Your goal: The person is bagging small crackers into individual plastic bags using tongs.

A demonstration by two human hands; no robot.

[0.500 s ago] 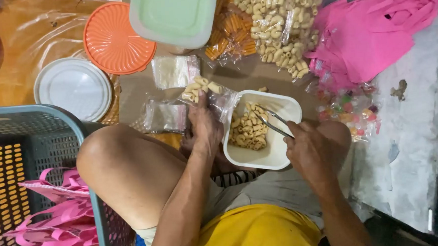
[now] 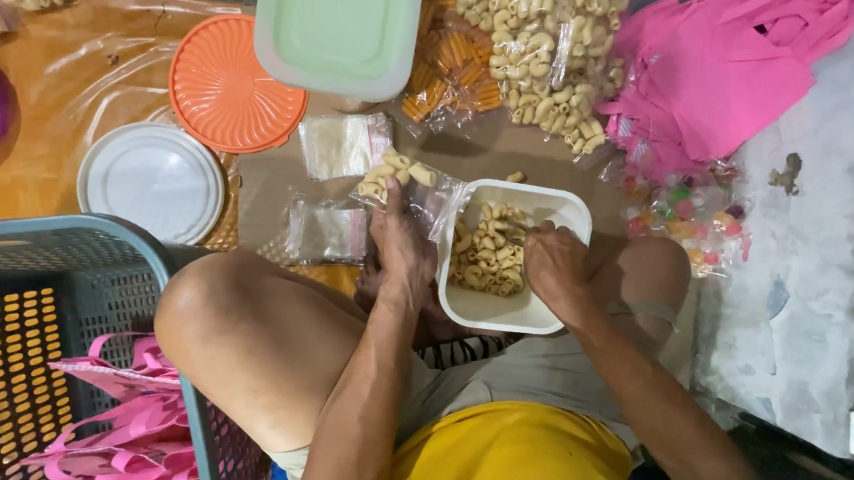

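I sit on the floor with a white rectangular tub (image 2: 509,316) of pale tube-shaped snacks (image 2: 486,256) between my knees. My left hand (image 2: 400,249) holds a small clear plastic bag (image 2: 399,176) partly filled with the same snacks, at the tub's left rim. My right hand (image 2: 555,267) is closed over the tub's right side, gripping metal tongs (image 2: 522,227). The tongs are mostly hidden by my fingers, and their tips are down among the snacks.
Empty clear bags (image 2: 344,145) lie beyond my left hand. Farther off are an orange lid (image 2: 234,85), a white lid (image 2: 151,181), a green-lidded container (image 2: 343,30), a big snack bag (image 2: 544,49) and pink bags (image 2: 730,68). A blue basket (image 2: 107,276) stands at the left.
My right hand has moved down and left into the tub, and the tongs, clearly visible before, are now mostly covered. My left hand still holds the small bag.
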